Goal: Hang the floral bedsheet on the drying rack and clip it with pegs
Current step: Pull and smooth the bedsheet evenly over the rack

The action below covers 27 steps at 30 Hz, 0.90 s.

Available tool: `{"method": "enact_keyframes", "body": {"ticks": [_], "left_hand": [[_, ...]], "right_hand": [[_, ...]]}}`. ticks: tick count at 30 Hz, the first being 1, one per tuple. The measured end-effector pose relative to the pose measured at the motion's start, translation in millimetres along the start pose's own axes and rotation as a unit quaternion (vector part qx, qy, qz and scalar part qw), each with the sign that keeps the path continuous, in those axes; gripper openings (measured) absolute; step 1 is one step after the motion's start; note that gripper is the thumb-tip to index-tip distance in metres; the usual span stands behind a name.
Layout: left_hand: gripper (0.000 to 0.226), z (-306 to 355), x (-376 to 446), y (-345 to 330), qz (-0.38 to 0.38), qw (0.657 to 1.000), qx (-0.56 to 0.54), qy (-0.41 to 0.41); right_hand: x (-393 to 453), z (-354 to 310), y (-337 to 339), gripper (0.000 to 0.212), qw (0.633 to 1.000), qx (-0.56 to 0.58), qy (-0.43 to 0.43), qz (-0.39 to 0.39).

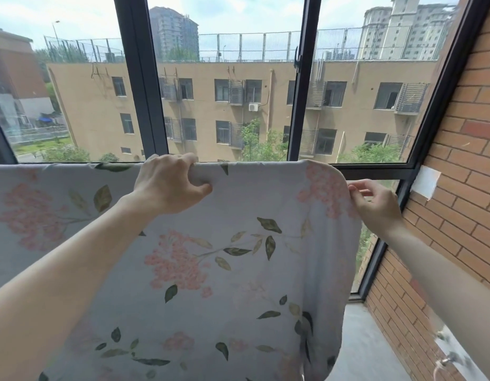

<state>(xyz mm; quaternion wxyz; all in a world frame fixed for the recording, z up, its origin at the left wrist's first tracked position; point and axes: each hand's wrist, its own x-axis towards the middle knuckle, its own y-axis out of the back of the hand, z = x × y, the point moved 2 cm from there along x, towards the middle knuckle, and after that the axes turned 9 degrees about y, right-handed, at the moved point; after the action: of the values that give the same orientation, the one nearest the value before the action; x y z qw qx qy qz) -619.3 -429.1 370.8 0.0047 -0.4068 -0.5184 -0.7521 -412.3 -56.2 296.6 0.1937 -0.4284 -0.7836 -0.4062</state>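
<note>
Head view
Left fingers: your left hand (168,185) curled its fingers (183,160) over the top fold of the floral bedsheet (210,257), thumb underneath, gripping the cloth where it bent over a hidden bar.
Right fingers: your right hand (375,204) pinched the sheet's right edge between thumb and fingertips (353,187), just below the rounded corner.
Bedsheet: it hung draped across the frame at window (227,92) height, falling toward you; pale cloth, pink blossoms, green leaves.
Rack: covered by the sheet, so you could not see it.
Surroundings: brick wall (458,188) stood at your right, beside the right hand.
</note>
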Motion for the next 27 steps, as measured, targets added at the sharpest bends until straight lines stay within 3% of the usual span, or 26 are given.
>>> {"method": "enact_keyframes", "body": {"ticks": [3, 5, 10, 15, 17, 20, 21, 24, 27], "left_hand": [[0.03, -3.0, -3.1, 2.5, -0.005, 1.0, -0.013, -0.001], [0.031, -5.0, -2.2, 1.8, -0.009, 1.0, -0.014, 0.002], [0.034, -6.3, 1.1, -3.5, -0.015, 1.0, -0.015, -0.007], [0.032, 4.3, -0.6, -0.8, -0.012, 1.0, -0.016, -0.007], [0.03, 8.3, -0.5, 0.7, -0.01, 1.0, -0.015, -0.003], [0.03, 7.9, -1.2, -0.1, -0.014, 1.0, -0.01, 0.004], [0.031, 6.1, -1.0, 0.2, -0.013, 1.0, -0.006, 0.005], [0.03, 0.3, 2.5, 3.3, -0.01, 1.0, -0.006, 0.007], [0.032, -0.9, 3.2, 2.6, -0.012, 1.0, -0.008, 0.003]], "right_hand": [[-2.8, 2.5, 1.8, 0.017, 0.996, 0.009, -0.04, -0.077], [-1.1, 1.1, 4.9, 0.019, 0.995, -0.012, -0.034, -0.089], [30.8, -3.0, 26.5, 0.016, 0.998, -0.054, -0.004, 0.036], [73.7, -7.5, 33.1, 0.015, 0.991, -0.083, 0.036, 0.103], [79.4, -4.3, 24.6, 0.015, 0.993, -0.116, 0.02, 0.029], [65.7, 15.2, 4.0, 0.021, 0.96, -0.158, -0.08, -0.218], [59.6, 19.3, 1.6, 0.022, 0.951, -0.148, -0.094, -0.254], [54.6, 18.0, 3.5, 0.023, 0.969, -0.028, -0.097, -0.225], [48.3, 12.5, 1.9, 0.024, 0.958, 0.021, -0.097, -0.271]]}}
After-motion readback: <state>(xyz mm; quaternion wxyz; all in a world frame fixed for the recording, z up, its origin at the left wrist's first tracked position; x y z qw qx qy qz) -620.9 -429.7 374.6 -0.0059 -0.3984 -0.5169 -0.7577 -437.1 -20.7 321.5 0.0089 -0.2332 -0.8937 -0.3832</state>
